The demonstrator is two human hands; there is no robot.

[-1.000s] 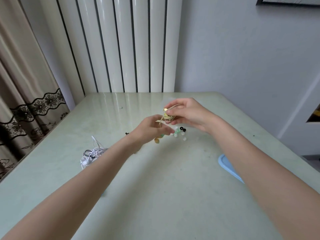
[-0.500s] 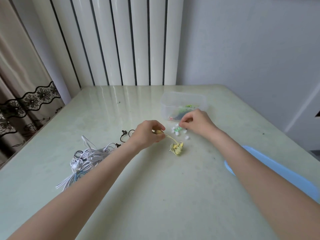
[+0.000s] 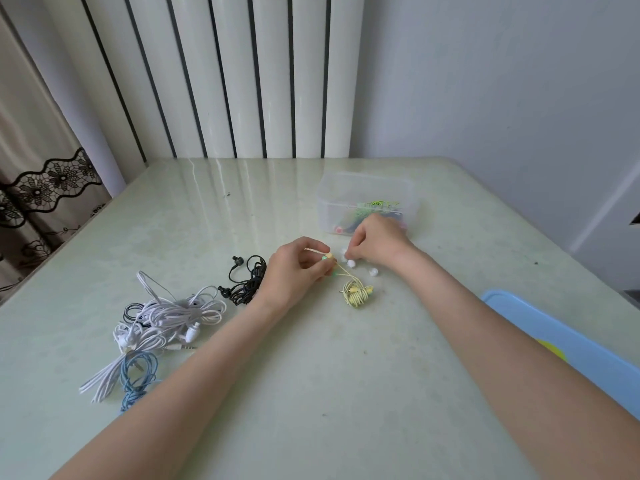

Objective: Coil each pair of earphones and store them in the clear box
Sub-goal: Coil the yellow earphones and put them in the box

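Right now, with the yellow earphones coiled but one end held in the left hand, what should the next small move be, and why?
Probably the right hand should lift the small white ear tip it is reaching for and bring it to the earbud pinched in the left hand. Several loose tips lie near that hand. The yellow earphones lie coiled on the table, outside the clear box.

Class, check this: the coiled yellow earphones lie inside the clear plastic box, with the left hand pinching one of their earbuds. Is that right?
Not quite. The head view shows the coiled yellow earphones lying on the pale green table, in front of the clear plastic box, not in it. The left hand does pinch one earbud.
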